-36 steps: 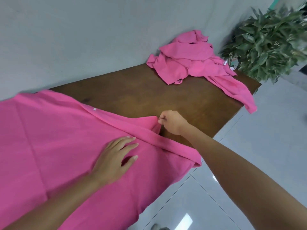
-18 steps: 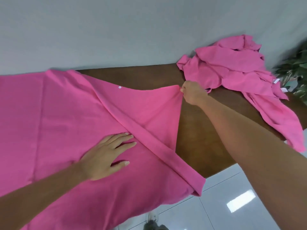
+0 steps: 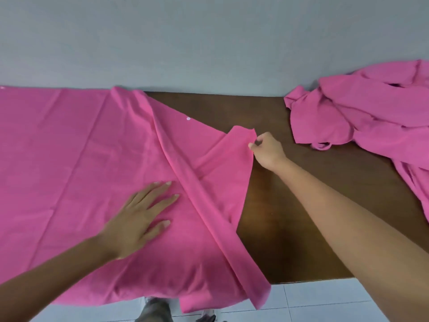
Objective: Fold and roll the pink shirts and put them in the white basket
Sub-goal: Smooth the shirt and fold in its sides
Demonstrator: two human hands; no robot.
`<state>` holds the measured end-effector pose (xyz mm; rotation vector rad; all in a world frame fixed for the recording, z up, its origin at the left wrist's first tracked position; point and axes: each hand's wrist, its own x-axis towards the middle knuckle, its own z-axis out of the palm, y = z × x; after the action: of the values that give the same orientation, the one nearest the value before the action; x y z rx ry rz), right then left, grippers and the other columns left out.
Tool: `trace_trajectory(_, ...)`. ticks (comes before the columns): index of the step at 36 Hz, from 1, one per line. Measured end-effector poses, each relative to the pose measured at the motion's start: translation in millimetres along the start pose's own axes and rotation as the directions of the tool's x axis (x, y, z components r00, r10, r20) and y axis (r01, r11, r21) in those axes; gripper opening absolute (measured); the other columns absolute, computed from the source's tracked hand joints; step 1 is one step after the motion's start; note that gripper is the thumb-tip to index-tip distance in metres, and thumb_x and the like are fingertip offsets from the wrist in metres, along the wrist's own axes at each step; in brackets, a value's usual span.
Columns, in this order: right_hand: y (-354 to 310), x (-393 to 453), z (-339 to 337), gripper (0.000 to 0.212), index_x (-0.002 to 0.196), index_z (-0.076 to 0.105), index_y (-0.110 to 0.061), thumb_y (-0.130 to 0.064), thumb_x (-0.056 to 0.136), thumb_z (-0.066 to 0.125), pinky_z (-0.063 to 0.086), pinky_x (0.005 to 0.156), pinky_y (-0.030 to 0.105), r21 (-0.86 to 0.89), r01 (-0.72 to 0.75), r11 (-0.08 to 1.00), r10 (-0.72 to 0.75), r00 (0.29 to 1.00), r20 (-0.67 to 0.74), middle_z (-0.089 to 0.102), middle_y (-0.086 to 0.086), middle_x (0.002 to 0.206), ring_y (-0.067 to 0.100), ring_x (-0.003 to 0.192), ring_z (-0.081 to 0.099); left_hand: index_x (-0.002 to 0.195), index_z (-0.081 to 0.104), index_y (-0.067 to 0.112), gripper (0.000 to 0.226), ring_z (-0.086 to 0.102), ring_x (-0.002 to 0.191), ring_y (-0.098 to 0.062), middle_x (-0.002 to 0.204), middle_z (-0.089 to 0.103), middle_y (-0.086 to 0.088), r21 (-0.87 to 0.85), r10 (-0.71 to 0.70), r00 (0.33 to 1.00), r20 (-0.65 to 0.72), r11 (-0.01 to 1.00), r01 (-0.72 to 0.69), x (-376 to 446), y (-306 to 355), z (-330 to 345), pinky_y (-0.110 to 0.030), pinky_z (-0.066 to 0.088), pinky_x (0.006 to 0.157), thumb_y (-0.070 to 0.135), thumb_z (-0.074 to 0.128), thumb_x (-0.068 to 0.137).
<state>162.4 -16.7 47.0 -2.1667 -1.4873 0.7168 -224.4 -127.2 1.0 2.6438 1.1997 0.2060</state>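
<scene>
A large pink shirt (image 3: pixel 76 163) lies spread flat over the left half of the brown table (image 3: pixel 290 217), its near hem hanging over the front edge. My left hand (image 3: pixel 141 212) presses flat on it with fingers straight. My right hand (image 3: pixel 264 148) pinches the shirt's right edge, where a flap is turned back towards the left. A small white button (image 3: pixel 188 118) shows near the far fold. A crumpled heap of pink shirts (image 3: pixel 376 117) sits at the table's far right. No white basket is in view.
A grey wall (image 3: pixel 209 43) runs right behind the table. White floor tiles (image 3: pixel 313 303) lie below the front edge, and a shoe (image 3: pixel 155 310) shows beneath the hanging hem. Bare wood lies between the spread shirt and the heap.
My right hand has carried the pinched corner away from the heap, folding a flap back over the shirt. The view swung left, so the heap now sits at the right edge. My left hand stays flat.
</scene>
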Motion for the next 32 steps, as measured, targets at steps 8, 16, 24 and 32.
trace_trajectory(8, 8, -109, 15, 0.048, 0.127, 0.039, -0.02, -0.031, 0.092, 0.071, 0.039, 0.062, 0.019, 0.179, 0.02, 0.984, -0.049, 0.985, 0.163, 0.064, -0.006, 0.092, 0.0, 0.08, 0.057, 0.159, 0.022, 0.038, 0.072, -0.002, 0.156, -0.009, 0.169, 0.002, 0.014, -0.095, -0.265, 0.962, -0.069, 0.961, 0.259, -28, 43, 16, -0.041, 0.01, 0.123, 0.074, 0.025, 0.098)
trace_trajectory(16, 18, -182, 46, 0.06, 0.129, 0.032, -0.028, -0.016, 0.088, 0.074, 0.05, 0.076, 0.036, 0.254, 0.098, 0.962, -0.132, 0.984, 0.119, 0.066, 0.001, 0.08, 0.012, 0.079, 0.063, 0.161, 0.017, 0.036, 0.073, -0.003, 0.156, -0.012, 0.17, -0.001, 0.012, 0.004, -0.292, 0.955, -0.059, 0.956, 0.292, -28, 47, 21, -0.043, 0.011, 0.126, 0.074, 0.025, 0.098)
trace_trajectory(24, 35, -171, 25, 0.049, 0.114, 0.031, -0.031, -0.005, 0.092, 0.067, 0.048, 0.073, 0.041, 0.184, 0.186, 0.965, -0.194, 0.981, 0.028, 0.062, -0.003, 0.079, 0.024, 0.079, 0.064, 0.162, 0.006, 0.038, 0.073, -0.008, 0.156, -0.012, 0.17, -0.006, 0.009, 0.082, -0.294, 0.954, -0.057, 0.951, 0.298, -32, 49, 21, -0.033, -0.003, 0.125, 0.073, 0.022, 0.1)
trace_trajectory(32, 62, -110, -24, 0.041, 0.125, 0.034, -0.019, -0.004, 0.097, 0.058, 0.04, 0.076, 0.034, 0.115, 0.091, 0.989, -0.084, 0.994, -0.065, 0.062, 0.006, 0.092, 0.027, 0.089, 0.058, 0.161, 0.007, 0.039, 0.072, -0.007, 0.156, -0.013, 0.17, -0.004, 0.009, 0.084, -0.295, 0.953, -0.064, 0.95, 0.299, -32, 52, 21, -0.035, 0.0, 0.125, 0.073, 0.022, 0.099)
